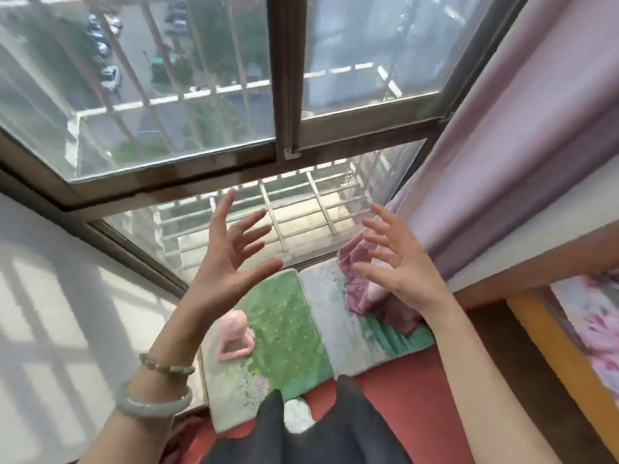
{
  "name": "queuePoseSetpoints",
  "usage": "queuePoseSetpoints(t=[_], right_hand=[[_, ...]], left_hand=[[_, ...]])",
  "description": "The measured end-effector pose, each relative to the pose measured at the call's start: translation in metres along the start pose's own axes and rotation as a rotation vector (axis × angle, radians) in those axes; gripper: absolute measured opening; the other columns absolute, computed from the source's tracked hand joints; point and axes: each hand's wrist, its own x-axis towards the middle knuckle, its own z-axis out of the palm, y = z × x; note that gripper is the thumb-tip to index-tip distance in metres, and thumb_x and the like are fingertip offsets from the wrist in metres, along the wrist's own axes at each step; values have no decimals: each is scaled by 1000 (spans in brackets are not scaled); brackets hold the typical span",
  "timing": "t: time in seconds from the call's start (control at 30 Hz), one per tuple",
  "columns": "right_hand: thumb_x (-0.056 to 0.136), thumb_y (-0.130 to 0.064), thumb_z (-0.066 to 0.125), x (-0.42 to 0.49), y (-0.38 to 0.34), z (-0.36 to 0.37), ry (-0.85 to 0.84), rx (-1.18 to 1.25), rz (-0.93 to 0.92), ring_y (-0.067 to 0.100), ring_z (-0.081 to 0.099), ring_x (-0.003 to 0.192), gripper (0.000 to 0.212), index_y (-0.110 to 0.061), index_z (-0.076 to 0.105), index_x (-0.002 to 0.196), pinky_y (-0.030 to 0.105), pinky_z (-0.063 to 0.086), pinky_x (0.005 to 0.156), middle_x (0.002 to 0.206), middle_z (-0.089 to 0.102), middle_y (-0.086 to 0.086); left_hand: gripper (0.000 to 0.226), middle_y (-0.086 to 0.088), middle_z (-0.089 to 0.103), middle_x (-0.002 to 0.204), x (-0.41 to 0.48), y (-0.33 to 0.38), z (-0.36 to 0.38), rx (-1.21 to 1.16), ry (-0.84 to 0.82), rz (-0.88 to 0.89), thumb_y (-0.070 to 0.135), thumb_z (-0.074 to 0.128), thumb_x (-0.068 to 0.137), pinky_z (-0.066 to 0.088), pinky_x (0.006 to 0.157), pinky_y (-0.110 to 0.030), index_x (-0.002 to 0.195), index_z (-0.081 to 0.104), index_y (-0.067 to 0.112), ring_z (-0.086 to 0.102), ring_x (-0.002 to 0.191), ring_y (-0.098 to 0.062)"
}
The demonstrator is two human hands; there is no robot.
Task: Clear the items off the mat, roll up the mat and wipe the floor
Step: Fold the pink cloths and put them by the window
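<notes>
A green and white patterned mat [288,333] lies on the red floor [402,390] below the window. A pink plastic toy-like object [234,336] stands on the mat's left part. A crumpled purple-pink cloth [361,293] lies on its far right end. My left hand [231,259] and my right hand [398,259] are both raised in front of me, palms facing each other, fingers spread, holding nothing. They hover well above the mat.
A large window with a dark frame [284,142] and outside bars fills the far side. A pink curtain [522,139] hangs at the right. A white wall [60,296] is on the left, a yellow-edged bed [562,356] on the right. My dark-trousered legs [335,430] are at the bottom.
</notes>
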Motion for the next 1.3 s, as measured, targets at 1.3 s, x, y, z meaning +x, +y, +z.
queuePoseSetpoints(t=[1.3], right_hand=[[73, -9, 78, -612, 29, -99, 1691, 66, 352, 0, 50, 120, 86, -44, 34, 139, 33, 45, 102, 132, 51, -15]], left_hand=[[101, 8, 52, 134, -173, 126, 491, 14, -1672, 285, 59, 83, 54, 49, 96, -30, 138, 28, 46, 55, 120, -12]])
